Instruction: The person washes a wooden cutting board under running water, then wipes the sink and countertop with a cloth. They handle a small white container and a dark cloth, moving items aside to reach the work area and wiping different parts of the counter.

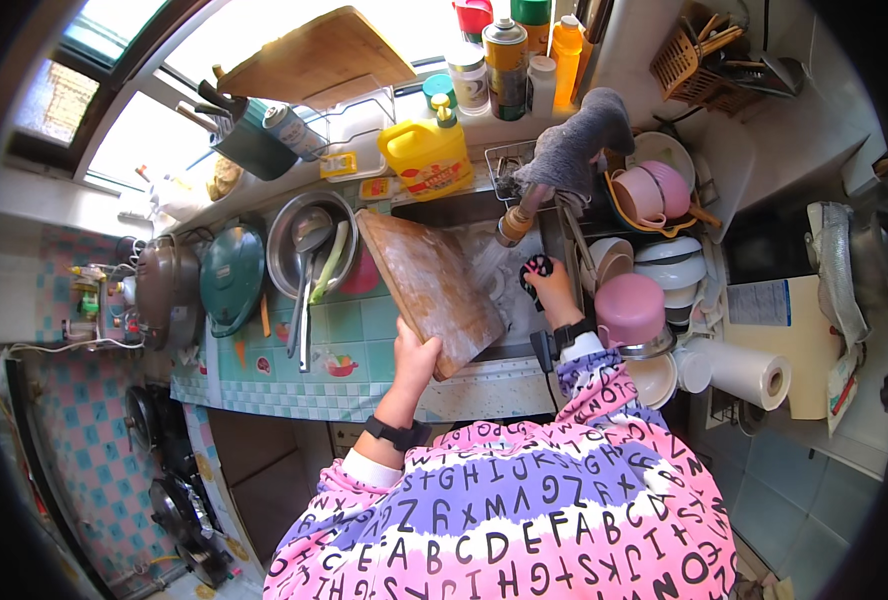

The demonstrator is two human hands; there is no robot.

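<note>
My left hand (417,357) grips the near edge of a wooden cutting board (429,285), thumb on top. The board is wet, with whitish patches, and leans tilted over the left side of the metal sink (527,345). My right hand (556,296) is closed on a small black scrubber with pink marks (536,268), over the sink just right of the board. Its exact kind is hard to make out. Beyond that hand is a brass-coloured faucet (515,225), with a grey cloth (582,145) draped over its upper part. Whitish water or suds show in the sink.
Left of the board stands a steel bowl (282,262) with a ladle and a green stalk. A yellow jug (427,155) and several bottles line the sill behind. Pink and white bowls (632,308) crowd the right side, near a paper roll (749,373).
</note>
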